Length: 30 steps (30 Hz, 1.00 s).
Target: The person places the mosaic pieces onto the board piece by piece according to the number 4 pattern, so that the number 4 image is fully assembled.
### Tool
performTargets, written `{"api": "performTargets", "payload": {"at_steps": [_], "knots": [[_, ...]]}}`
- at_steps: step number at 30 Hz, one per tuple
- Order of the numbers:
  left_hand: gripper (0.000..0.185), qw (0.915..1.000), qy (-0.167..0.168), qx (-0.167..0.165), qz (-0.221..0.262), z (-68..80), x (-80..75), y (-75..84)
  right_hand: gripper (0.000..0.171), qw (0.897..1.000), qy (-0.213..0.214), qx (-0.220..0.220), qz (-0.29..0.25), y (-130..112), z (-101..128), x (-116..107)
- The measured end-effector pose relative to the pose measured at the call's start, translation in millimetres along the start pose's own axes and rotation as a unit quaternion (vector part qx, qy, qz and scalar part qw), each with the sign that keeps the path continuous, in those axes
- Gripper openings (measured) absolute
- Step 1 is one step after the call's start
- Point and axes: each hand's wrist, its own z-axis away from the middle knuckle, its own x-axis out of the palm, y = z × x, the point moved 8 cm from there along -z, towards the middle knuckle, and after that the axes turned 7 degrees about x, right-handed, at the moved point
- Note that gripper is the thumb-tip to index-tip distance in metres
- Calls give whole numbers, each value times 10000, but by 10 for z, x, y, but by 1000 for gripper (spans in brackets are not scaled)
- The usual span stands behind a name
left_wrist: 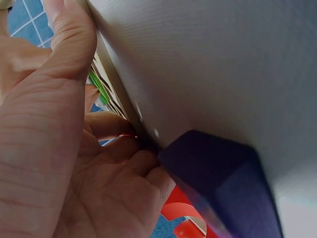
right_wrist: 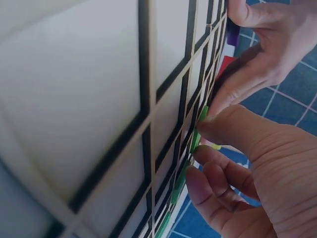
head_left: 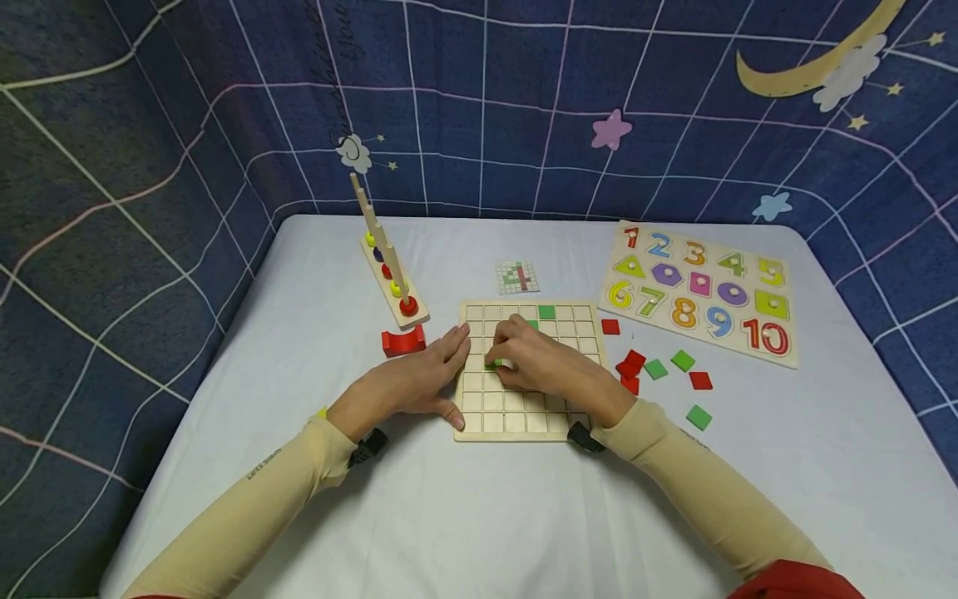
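A square wooden grid board (head_left: 516, 423) lies on the table in front of the person. The right hand (head_left: 542, 362) is over its left half, pinching a small green square tile (head_left: 491, 366) between thumb and fingers at the grid. That tile (right_wrist: 199, 130) also shows at the fingertips in the right wrist view. Along the board's left edge rests the left hand (head_left: 415, 374), fingers extended and thumb spread to the near corner. One green tile (head_left: 547, 312) sits in a cell of the top row; a second green tile (head_left: 533, 324) is partly covered by the right hand.
Several loose red tiles (head_left: 631, 363) and green tiles (head_left: 699, 417) lie right of the board. A small pattern card (head_left: 517, 277) is behind it. A number puzzle (head_left: 696, 291) stands back right, a peg stacker (head_left: 395, 287) back left, with a red arch piece (head_left: 403, 342) by the left hand.
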Motion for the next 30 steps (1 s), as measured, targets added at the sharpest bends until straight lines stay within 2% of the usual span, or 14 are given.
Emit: {"api": "performTargets", "payload": {"at_steps": [9,14,18,25,30], "knots": [[128,9999,-48,-70,72,-13,15,3,12,10000,18,-58,19,11,33,8],[128,9999,-21,-47,105,5,15,7,17,9997,182,-172,-2,43,102,-54],[128,9999,25,-54,143,10,12,4,20,9991,384,-153,-126,122,176,-157],[129,9999,38,-77,131,-1,12,7,15,9980,605,-114,-130,299,331,-270],[129,9999,61,-49,93,-18,10,16,12,9981,577,80,-187,430,463,-289]]}}
